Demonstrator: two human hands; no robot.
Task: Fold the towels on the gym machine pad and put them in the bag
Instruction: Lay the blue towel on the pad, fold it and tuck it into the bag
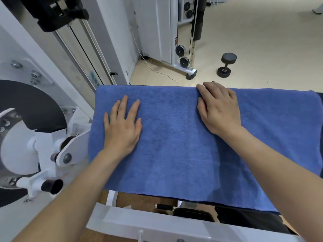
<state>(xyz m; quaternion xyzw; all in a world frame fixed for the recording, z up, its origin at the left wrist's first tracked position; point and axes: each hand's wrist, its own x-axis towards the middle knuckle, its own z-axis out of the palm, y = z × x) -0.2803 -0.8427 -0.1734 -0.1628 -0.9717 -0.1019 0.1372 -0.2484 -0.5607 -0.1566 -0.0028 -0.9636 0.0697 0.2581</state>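
A blue towel (174,145) lies spread flat over the gym machine pad, covering it almost fully; only a dark sliver of the pad (320,95) shows at the far right. My left hand (123,126) rests palm down on the towel's left part, fingers apart. My right hand (218,109) lies flat near the towel's far edge, its fingertips reaching that edge. Neither hand grips the cloth. No bag is in view.
The white machine frame with a black disc (31,105) and a black handle (52,186) stands close on the left. A black dumbbell (226,64) and a cable machine base (188,70) sit on the beige floor beyond the pad. A white cord (157,70) trails there.
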